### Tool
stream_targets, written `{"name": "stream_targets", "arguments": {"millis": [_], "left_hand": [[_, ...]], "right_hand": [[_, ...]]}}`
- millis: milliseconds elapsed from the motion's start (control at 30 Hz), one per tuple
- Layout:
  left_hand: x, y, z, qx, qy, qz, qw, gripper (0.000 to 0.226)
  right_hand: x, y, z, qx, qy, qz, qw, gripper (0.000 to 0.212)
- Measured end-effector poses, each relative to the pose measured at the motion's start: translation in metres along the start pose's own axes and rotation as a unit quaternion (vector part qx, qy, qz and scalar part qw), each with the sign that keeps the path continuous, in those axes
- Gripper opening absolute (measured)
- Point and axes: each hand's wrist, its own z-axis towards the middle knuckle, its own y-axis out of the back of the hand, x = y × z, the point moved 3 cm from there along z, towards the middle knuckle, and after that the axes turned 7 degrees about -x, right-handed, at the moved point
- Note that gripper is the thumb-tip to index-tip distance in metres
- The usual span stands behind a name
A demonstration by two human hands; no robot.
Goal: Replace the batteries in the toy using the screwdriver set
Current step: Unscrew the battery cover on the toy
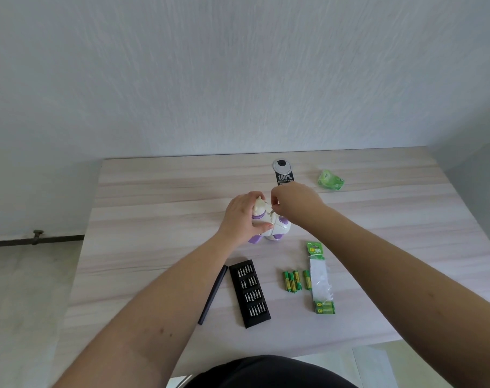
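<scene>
- White and purple plastic is what the fingers work on: the left hand [242, 217] grips the toy [269, 222] from its side, thumb across the body, and steadies it on the worktop [154, 219].
- Just beside it, the right hand [294, 204] has its fingers curled at the top of the toy and seems to pinch something small there; what it is I cannot tell, because it is too small and partly hidden.
- Nearer to the person than the fingers lie the black bit tray [249, 294] and, beside it, a dark slim rod [213, 295], perhaps the screwdriver handle or the tray's sleeve.
- Right of the tray, loose green batteries [293, 281] lie next to the opened battery pack [321, 278].
- Beyond the fingers are a black label [284, 177] and crumpled green wrapping [330, 180].
- My judgement: the step concerns the battery cover or its screw. The next move calls for a steady toy and a careful pinch, so that no small part drops.
</scene>
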Motion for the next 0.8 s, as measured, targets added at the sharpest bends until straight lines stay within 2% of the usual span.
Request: {"name": "stream_targets", "arguments": {"millis": [800], "left_hand": [[0.0022, -0.0007, 0.0, 0.002, 0.0, 0.007, 1.0, 0.061]], "right_hand": [[-0.0012, -0.0021, 0.0001, 0.01, 0.004, 0.024, 1.0, 0.021]]}}
